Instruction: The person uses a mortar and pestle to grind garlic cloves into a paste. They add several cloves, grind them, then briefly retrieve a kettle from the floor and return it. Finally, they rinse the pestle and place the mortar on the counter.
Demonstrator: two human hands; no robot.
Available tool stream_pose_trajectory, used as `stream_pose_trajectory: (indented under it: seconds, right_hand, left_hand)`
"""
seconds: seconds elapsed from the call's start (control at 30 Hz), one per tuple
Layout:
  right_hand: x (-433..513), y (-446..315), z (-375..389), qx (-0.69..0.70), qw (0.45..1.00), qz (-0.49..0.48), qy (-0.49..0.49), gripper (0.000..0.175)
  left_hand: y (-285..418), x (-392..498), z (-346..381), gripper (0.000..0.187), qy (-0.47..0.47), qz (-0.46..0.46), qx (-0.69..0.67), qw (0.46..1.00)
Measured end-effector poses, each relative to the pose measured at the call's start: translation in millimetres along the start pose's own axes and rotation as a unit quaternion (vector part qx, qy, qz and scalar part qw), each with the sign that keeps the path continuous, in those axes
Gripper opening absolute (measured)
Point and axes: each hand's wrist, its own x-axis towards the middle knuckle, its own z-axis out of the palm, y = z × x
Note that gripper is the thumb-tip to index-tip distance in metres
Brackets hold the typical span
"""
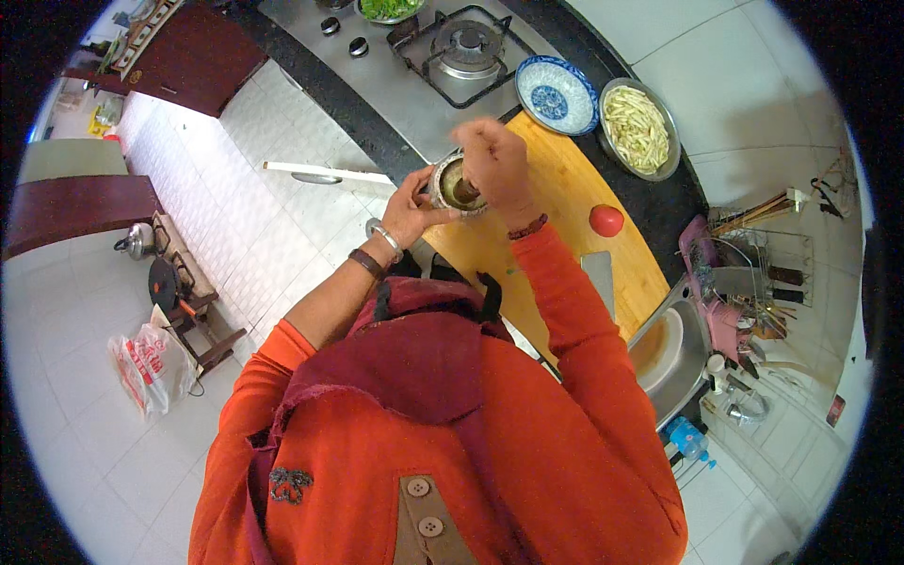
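My left hand [415,213] is wrapped around the near-left side of a small mortar [450,175], steadying it at the left edge of the wooden cutting board [565,180]. A greenish residue coats the inside of its bowl. My right hand [498,164], slightly blurred, is closed in a fist above the mortar. From under that fist the dark end of a pestle [464,191] reaches down into the bowl; its upper part is hidden. To the right on the board lies a red tomato [606,220]. A flat grey blade [599,275] is partly covered by my right sleeve.
Beyond the board are a gas burner [467,48], a blue-and-white plate [556,95] and a metal bowl of pale strips [638,131]. Chopped greens [388,7] stand at the top. At right are a sink [688,353] with a basin inside and a knife rack [766,272].
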Motion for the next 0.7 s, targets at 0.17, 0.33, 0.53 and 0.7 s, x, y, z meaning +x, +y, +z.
stream_pose_trajectory:
  seconds: [0.17,0.33,0.53,0.7]
  right_hand:
    - [13.5,-11.8,1.3,-0.004,0.999,-0.008,-0.037,0.016]
    - [-4.5,2.0,-1.7,-0.007,0.999,-0.035,0.010,0.014]
    - [0.1,-27.1,-1.4,0.056,0.998,0.006,-0.007,0.012]
    - [-5.2,7.2,4.8,-0.093,0.994,-0.053,0.021,0.013]
  left_hand:
    - [-6.5,-2.8,-0.3,0.081,0.007,0.009,-0.013,1.000]
    - [-2.4,-0.8,2.3,0.080,-0.017,-0.008,-0.043,0.999]
    - [-5.4,-7.0,0.4,0.080,0.000,0.003,-0.032,0.999]
    - [-10.3,0.4,3.0,0.080,-0.011,0.023,-0.024,0.999]
